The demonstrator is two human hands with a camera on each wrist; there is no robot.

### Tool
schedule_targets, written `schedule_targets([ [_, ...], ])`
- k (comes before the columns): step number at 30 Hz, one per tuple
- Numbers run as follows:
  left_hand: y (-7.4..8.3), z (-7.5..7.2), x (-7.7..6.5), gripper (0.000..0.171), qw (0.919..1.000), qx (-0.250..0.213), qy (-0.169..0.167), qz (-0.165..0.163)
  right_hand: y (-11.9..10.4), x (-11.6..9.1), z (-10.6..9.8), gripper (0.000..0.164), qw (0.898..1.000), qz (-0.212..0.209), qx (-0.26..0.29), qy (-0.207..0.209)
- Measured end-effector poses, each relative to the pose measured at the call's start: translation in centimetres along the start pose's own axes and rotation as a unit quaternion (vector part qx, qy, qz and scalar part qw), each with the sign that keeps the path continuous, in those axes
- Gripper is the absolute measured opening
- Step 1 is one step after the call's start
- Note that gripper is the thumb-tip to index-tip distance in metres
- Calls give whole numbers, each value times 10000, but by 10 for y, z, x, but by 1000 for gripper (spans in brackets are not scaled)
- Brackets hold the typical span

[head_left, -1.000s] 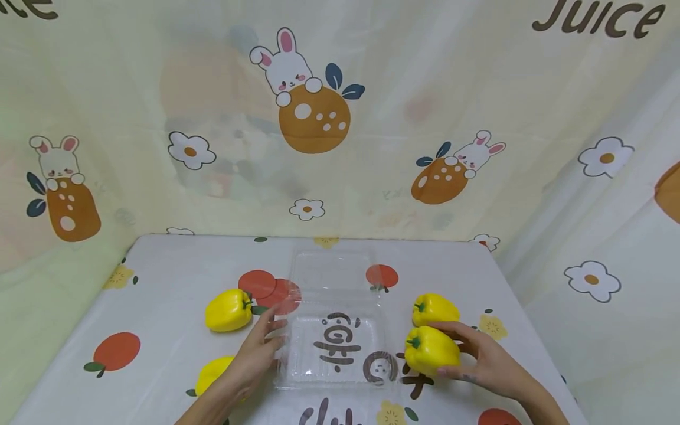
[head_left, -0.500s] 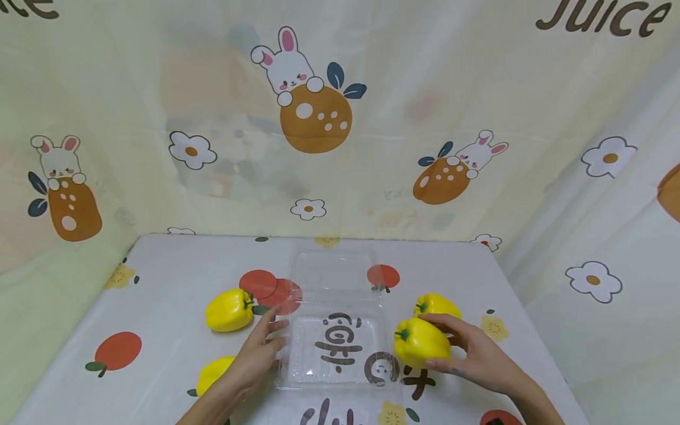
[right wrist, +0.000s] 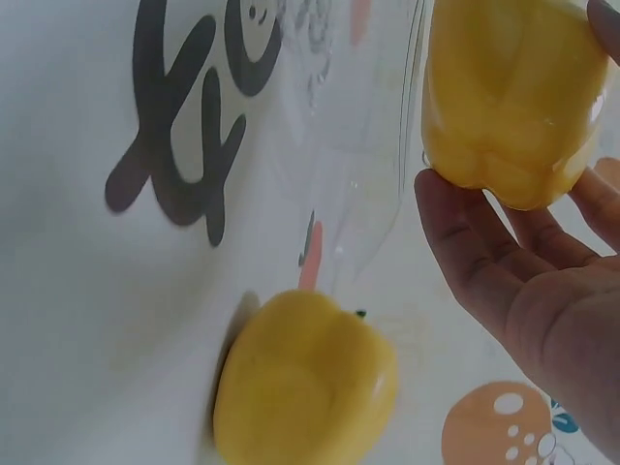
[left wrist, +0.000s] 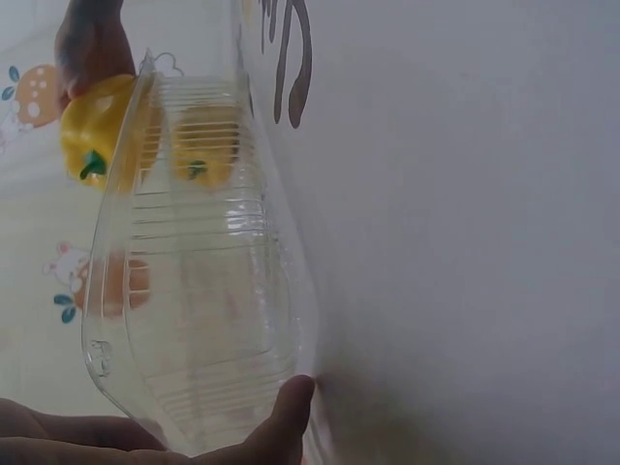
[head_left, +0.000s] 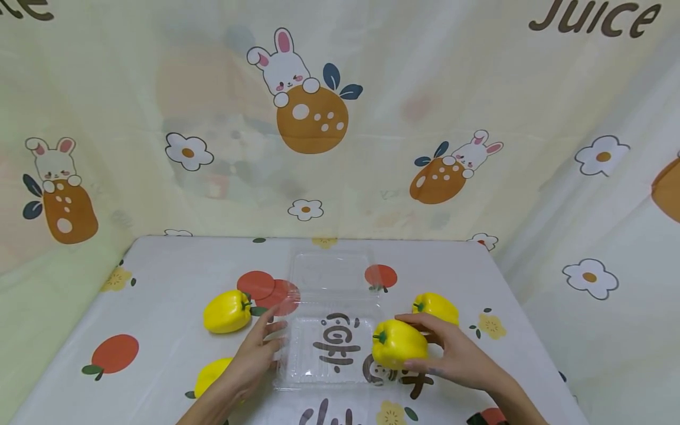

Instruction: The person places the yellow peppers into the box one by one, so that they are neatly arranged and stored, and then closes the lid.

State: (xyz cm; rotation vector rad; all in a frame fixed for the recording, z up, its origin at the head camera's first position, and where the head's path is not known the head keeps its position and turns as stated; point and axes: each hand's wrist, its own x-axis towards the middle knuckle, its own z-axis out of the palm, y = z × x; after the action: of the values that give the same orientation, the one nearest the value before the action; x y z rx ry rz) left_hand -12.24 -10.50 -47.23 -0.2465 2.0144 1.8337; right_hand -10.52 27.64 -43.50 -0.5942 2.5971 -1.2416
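Observation:
My right hand (head_left: 451,351) grips a yellow bell pepper (head_left: 399,344) between thumb and fingers, over the right edge of a clear plastic clamshell container (head_left: 329,378). In the right wrist view the fingertips press the held pepper (right wrist: 513,97) near its lower end. The container lies with its lid (head_left: 333,271) folded back. At its left side my left hand (head_left: 255,357) rests with fingers spread and fairly straight. The left wrist view has the thumb (left wrist: 291,407) by the container's base and the held pepper (left wrist: 102,131) beyond the far wall.
Another yellow pepper (head_left: 438,307) lies behind my right hand, on the table (head_left: 170,283). On the left are one pepper (head_left: 227,311) and another (head_left: 212,375) partly covered by my left forearm. A printed curtain (head_left: 212,88) hangs behind the table.
My right hand has carried the pepper leftward from beside the other right-hand pepper to the container's right edge. The left hand and container have stayed in place.

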Motion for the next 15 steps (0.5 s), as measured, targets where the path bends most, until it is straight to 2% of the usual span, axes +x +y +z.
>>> schedule_targets([
  [9,-2,-1,1,73,10000,-36,-21,-6,-9,11,13,64,9994,-87,227,-244],
  [15,-2,0,1,72,10000,-60,-27,12,-12,16,18,64,9986,-295,277,-326],
])
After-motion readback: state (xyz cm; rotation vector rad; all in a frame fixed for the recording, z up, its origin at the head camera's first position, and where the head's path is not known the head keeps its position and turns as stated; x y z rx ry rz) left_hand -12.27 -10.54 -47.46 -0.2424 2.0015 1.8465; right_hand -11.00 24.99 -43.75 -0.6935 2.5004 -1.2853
